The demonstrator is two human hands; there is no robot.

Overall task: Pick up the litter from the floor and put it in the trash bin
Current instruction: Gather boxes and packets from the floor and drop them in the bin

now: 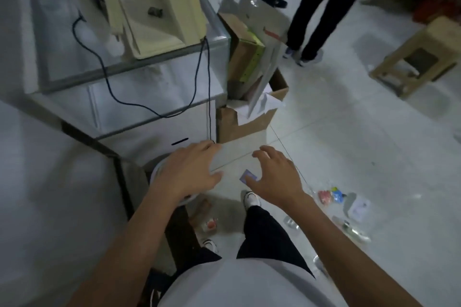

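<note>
Both hands reach out at frame centre, left hand (189,169) and right hand (274,172) with fingers spread, empty; litter (331,195) lies scattered on the floor (361,132), lower right.

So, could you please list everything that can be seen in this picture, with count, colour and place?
small packet: one, purple, beside the right thumb, cannot tell if held
litter pile: several, red, blue, white, clear, floor at right
red-white wrapper: one, floor between the shoes
round bin: one, white rim, under the left hand
cardboard box: one, brown, stuffed with boards, by the cabinet
cabinet: one, white-grey, left
cable: one, black, across the cabinet
stool: one, wooden, upper right
bystanders' legs: two people, dark trousers, top
left hand: fingers spread
right hand: fingers spread
</note>
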